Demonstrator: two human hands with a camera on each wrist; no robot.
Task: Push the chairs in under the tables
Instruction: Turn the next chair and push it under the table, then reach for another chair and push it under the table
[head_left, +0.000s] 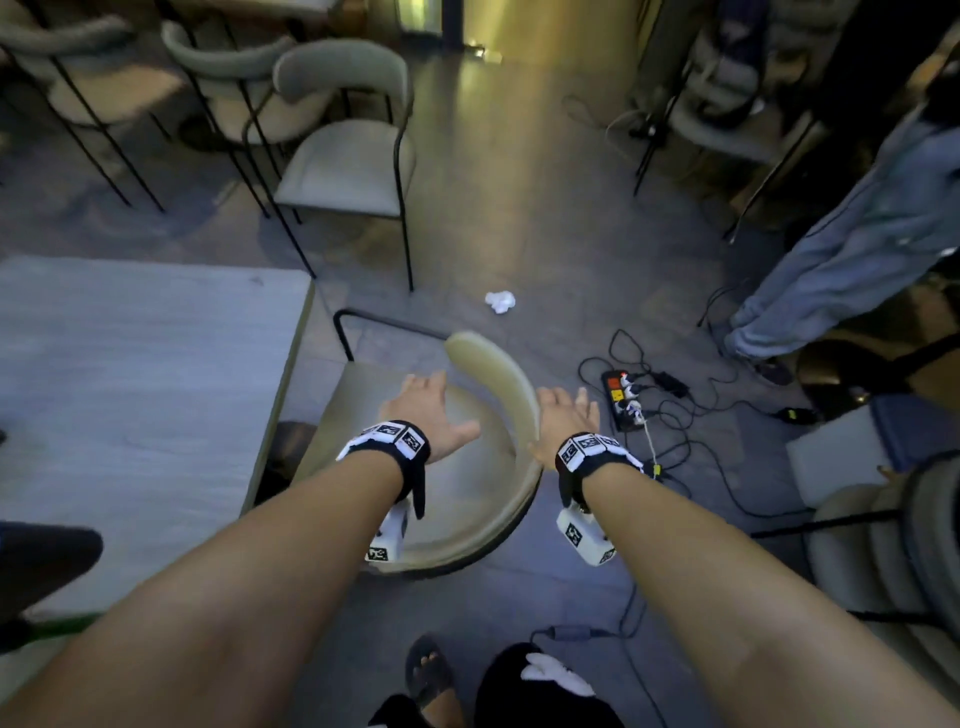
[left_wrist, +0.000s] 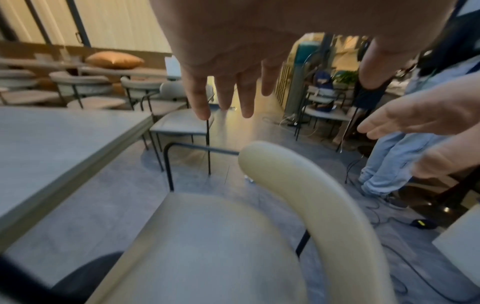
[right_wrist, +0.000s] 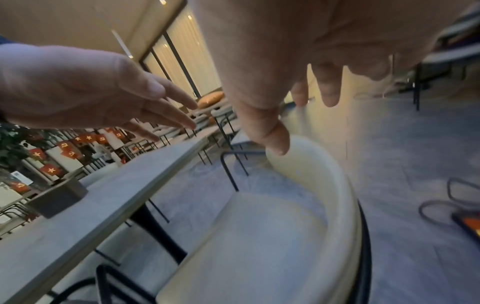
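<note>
A beige chair (head_left: 470, 483) with a curved padded backrest (head_left: 501, 374) and black metal legs stands beside the right edge of a grey table (head_left: 130, 389), its seat partly under the tabletop. My left hand (head_left: 426, 410) hovers open over the seat, fingers spread. To the right, my right hand (head_left: 566, 415) is open over the outer side of the backrest; contact cannot be told. The left wrist view has my left fingers (left_wrist: 200, 102) straight above the backrest (left_wrist: 311, 195). My thumb (right_wrist: 270, 133) hangs close to the backrest (right_wrist: 324, 174) in the right wrist view.
Another chair (head_left: 353, 156) stands pulled out ahead. A power strip (head_left: 623, 400) with tangled cables and a crumpled paper (head_left: 500, 301) lie on the floor to the right. A person in light trousers (head_left: 831, 260) stands at right. A small block (right_wrist: 57, 197) sits on the table.
</note>
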